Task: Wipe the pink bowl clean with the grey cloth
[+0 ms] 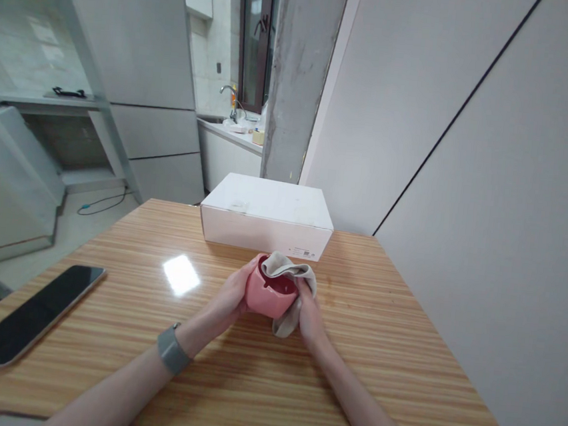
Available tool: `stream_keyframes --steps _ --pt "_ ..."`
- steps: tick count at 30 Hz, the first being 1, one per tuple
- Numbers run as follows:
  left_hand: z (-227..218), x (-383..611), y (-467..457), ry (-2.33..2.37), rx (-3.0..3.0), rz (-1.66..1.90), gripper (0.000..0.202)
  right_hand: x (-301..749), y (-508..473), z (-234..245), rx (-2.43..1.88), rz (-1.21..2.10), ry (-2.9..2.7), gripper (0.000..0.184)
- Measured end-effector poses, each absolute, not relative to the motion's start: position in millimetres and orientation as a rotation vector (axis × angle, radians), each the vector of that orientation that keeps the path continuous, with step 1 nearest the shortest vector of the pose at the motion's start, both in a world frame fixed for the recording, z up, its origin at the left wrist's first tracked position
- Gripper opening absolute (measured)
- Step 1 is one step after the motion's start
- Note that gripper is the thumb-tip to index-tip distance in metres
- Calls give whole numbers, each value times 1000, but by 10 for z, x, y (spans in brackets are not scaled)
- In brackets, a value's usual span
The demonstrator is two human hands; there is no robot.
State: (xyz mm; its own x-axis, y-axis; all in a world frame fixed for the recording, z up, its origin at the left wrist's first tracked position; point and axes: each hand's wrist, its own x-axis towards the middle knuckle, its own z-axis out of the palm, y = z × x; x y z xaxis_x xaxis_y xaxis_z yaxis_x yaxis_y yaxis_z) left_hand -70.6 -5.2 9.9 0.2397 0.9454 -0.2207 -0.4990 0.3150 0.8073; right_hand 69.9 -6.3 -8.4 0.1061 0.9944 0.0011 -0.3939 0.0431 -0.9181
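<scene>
A small pink pot (269,301) with faceted sides and a notched rim is held above the wooden table, its opening tilted toward me. My left hand (233,293) is closed around the pot's left side, fingers partly hidden behind it. A grey-beige cloth (287,323) drapes over the right part of the rim and hangs down the pot's right side. Closed on the cloth, my right hand (310,313) presses it against the rim; some of those fingers are hidden by the fabric.
The wooden table (373,382) bears a white cardboard box (267,231) just beyond my hands. A dark-screened phone (33,316) lies at the table's left. A pale wall (467,190) runs along the right edge. Behind stand a fridge (143,59) and a sink counter (234,158).
</scene>
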Motion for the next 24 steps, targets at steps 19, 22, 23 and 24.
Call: stream_keyframes --steps 19,22,23,24 --pt "59 -830 -64 826 804 747 47 933 -54 -11 -991 1257 -970 25" --pt "21 -824 -47 866 807 861 41 894 -49 -10 -994 1281 -983 26" --pt "10 -825 -31 871 803 890 41 878 -48 -18 -992 1278 -984 27" --pt "3 -828 -13 882 793 917 41 860 -49 -30 -990 1272 -980 27"
